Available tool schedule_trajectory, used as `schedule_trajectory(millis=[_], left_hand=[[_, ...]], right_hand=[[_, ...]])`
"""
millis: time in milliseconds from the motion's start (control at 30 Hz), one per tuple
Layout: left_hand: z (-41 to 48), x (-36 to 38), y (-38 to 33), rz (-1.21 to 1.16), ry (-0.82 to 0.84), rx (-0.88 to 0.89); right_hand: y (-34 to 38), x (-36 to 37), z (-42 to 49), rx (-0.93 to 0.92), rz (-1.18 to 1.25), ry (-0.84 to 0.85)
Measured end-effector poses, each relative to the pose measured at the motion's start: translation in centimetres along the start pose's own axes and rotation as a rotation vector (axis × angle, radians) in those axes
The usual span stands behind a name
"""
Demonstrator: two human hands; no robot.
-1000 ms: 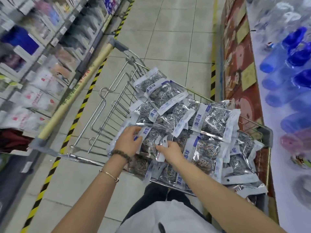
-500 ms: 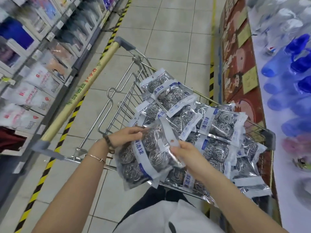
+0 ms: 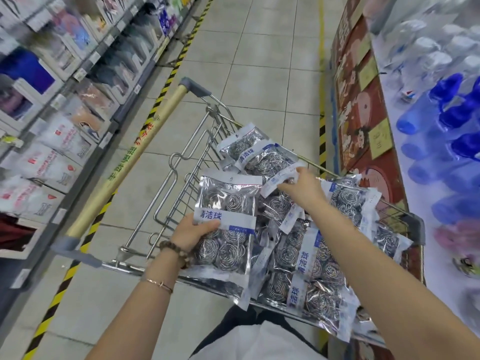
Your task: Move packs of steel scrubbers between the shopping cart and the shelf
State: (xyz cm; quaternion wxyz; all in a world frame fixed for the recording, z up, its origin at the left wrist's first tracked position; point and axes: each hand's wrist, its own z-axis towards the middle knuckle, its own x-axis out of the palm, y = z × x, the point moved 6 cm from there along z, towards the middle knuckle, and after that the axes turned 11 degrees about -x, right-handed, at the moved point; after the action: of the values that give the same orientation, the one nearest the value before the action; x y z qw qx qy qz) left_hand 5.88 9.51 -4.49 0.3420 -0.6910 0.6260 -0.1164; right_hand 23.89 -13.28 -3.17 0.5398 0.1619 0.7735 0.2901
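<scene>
one scrubber pack (image 3: pixel 225 224) clamped in left grip (image 3: pixel 193 233), right grip (image 3: pixel 298 184) pinching cart pack (image 3: pixel 279 179)

Bright, even overhead light; shelf (image 3: pixel 52 105) edges motion-blurred, perhaps wide-angle stretched; glare on scrubber packs (image 3: pixel 298 258).

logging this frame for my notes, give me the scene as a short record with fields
setting: shop aisle, shelves on both sides
left hand: holds one scrubber pack upright over the cart's near edge
right hand: reaching into the pile, fingers on another pack's white header
shopping cart: heaped with scrubber packs
task stage: one pack lifted, second being picked
</scene>
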Motion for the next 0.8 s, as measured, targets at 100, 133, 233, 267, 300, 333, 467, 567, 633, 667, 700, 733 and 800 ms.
schedule_trajectory(millis=[100,133,233,267,300,333,467,567,633,667,700,733,800], left_hand=[[0.5,0.0,1.3,-0.135,-0.065,-0.077],[0.5,-0.1,1.6,-0.177,-0.084,-0.098],[0.5,0.2,1.9,-0.242,-0.120,-0.109],[0.4,0.3,2.0,-0.248,-0.125,-0.117],[0.6,0.3,2.2,-0.250,-0.140,-0.118],[0.6,0.3,2.3,-0.258,-0.144,-0.122],[0.9,0.6,2.5,-0.257,-0.152,-0.138],[0.9,1.3,2.3,-0.231,-0.150,-0.136],[0.6,2.0,2.1,-0.217,-0.135,-0.123],[0.5,2.3,2.1,-0.216,-0.131,-0.121],[0.5,2.6,2.3,-0.218,-0.129,-0.104],[0.3,2.9,2.4,-0.206,-0.131,-0.114],[-0.4,3.3,2.7,-0.182,-0.155,-0.117]], right_hand=[[-0.1,1.6,0.4,0.045,-0.054,0.107],[-0.2,1.8,0.4,0.071,-0.037,0.107],[-0.6,2.2,0.0,0.123,-0.074,0.134],[-0.8,2.3,-0.3,0.139,-0.097,0.152],[-0.9,2.4,-0.8,0.152,-0.099,0.165],[-1.3,2.5,-1.2,0.177,-0.073,0.181],[-2.3,2.8,-3.9,0.199,0.000,0.432],[-2.9,3.4,-5.7,0.182,0.122,0.549],[-3.5,3.7,-6.4,0.170,0.192,0.492],[-3.8,3.9,-6.9,0.164,0.238,0.467],[-4.3,4.2,-7.6,0.156,0.291,0.456],[-5.1,4.5,-8.4,0.162,0.343,0.445],[-6.4,4.3,-10.7,0.173,0.416,0.422]])
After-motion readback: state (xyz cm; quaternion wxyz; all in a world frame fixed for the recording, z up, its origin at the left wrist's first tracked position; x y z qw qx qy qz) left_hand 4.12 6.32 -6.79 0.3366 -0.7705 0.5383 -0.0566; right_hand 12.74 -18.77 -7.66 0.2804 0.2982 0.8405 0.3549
